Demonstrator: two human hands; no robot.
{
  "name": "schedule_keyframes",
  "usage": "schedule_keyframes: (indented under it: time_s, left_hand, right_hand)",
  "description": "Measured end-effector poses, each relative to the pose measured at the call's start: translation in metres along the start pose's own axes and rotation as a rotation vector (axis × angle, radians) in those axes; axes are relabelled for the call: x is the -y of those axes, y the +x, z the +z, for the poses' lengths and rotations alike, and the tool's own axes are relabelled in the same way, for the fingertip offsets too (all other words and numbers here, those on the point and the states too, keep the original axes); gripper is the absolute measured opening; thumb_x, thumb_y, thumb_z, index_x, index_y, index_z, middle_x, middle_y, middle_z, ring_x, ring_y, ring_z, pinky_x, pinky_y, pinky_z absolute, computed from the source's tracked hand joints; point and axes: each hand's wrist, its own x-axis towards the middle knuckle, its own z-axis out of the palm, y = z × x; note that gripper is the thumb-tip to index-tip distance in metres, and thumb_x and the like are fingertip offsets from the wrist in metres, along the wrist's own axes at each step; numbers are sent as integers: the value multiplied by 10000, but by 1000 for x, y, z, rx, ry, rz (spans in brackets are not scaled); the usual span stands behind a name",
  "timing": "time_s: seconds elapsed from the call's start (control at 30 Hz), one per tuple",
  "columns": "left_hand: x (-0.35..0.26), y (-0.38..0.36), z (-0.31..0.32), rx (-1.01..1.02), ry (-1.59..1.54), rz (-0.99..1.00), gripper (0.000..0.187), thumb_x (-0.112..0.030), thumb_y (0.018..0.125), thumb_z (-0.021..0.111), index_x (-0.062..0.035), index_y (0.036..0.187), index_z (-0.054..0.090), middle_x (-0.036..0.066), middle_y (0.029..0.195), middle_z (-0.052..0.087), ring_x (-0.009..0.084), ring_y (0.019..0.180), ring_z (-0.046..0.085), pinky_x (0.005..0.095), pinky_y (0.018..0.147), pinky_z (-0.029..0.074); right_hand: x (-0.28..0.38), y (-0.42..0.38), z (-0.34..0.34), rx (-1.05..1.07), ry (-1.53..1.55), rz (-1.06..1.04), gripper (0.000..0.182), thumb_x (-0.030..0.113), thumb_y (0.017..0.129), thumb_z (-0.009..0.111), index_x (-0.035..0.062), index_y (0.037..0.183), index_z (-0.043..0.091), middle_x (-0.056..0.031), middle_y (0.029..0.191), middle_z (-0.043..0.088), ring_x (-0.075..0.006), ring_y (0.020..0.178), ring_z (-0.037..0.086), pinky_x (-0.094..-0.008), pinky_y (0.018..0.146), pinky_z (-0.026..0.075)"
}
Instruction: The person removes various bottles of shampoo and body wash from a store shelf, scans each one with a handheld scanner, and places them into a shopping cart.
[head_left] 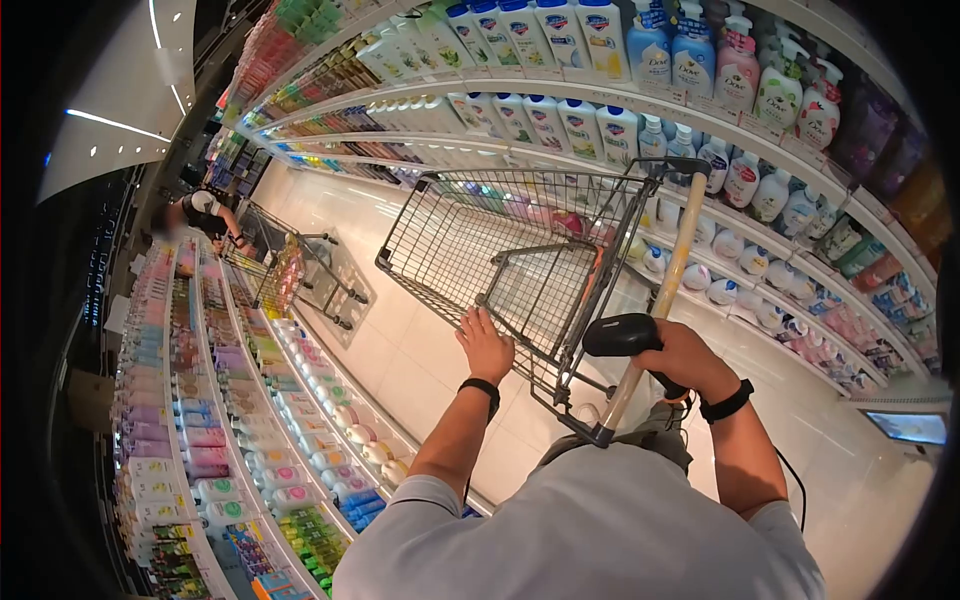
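My right hand [690, 358] is closed round a black handheld device [622, 336] at the handle bar [682, 240] of a shopping cart. A black cable hangs beside my right forearm. The wire cart [440, 225] stands in front of me and its basket holds nothing that I can make out, apart from the folded child seat. Over the near left edge of the cart, my left hand [485, 348] is spread with its fingers apart and holds nothing. Black bands circle both wrists.
Shelves of body wash bottles [600, 45] curve along the right. More bottle shelves [225, 430] line the left. Farther down the aisle, a person [205, 212] leans by another cart [265, 265]. Pale floor tiles [400, 365] run between the shelves. A screen [905, 427] is at the far right.
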Motion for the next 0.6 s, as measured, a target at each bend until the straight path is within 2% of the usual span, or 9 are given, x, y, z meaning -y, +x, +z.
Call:
schedule_keyframes:
  time_s: [0.07,0.1,0.13,0.2,0.23,0.37,0.6]
  left_hand:
    - [-4,-2,2,76,-56,70,660,-301,883,561,13,1445,414,247,1543,324,445,1440,243,656,1150,148]
    - [-6,-7,-1,68,-73,90,571,-318,893,559,-26,1382,520,198,1511,401,434,1431,265,666,1149,133]
    - [-8,-13,-6,61,-76,100,571,-318,893,559,-26,1382,520,198,1511,401,434,1431,265,666,1149,133]
    - [-14,-24,-13,125,-105,141,512,-320,898,551,-46,1330,581,172,1466,468,424,1416,296,674,1148,112]
    - [-9,-33,-13,88,-134,152,467,-328,905,544,-55,1276,625,148,1411,533,421,1411,311,690,1142,84]
    - [-21,-56,-18,84,-210,180,417,-336,907,542,-54,1188,669,108,1353,590,403,1381,362,719,1124,51]
    - [-46,-96,-30,72,-226,220,408,-346,916,534,-51,1149,692,91,1253,648,373,1344,415,745,1105,35]
  right_hand:
    - [-6,-8,4,-90,63,11,433,289,722,727,7,1047,682,-128,892,699,-259,838,657,-345,794,503]
    - [-5,-13,7,-124,6,61,391,283,720,727,13,1002,695,-109,851,687,-250,802,644,-343,767,501]
    - [-1,-20,10,-135,4,58,391,283,720,727,13,1002,695,-109,851,687,-250,802,644,-343,767,501]
    - [8,-34,12,-204,-33,76,345,266,721,724,19,962,707,-105,838,683,-245,790,643,-344,747,503]
    - [16,-43,20,-233,-51,70,321,254,729,717,17,946,712,-105,838,675,-241,779,641,-344,739,500]
    - [15,-66,20,-272,-94,49,328,250,738,709,13,965,712,-99,868,672,-239,788,642,-344,744,498]
    - [12,-112,9,-281,-11,99,339,220,735,704,20,1009,714,-94,980,667,-234,865,639,-335,810,492]
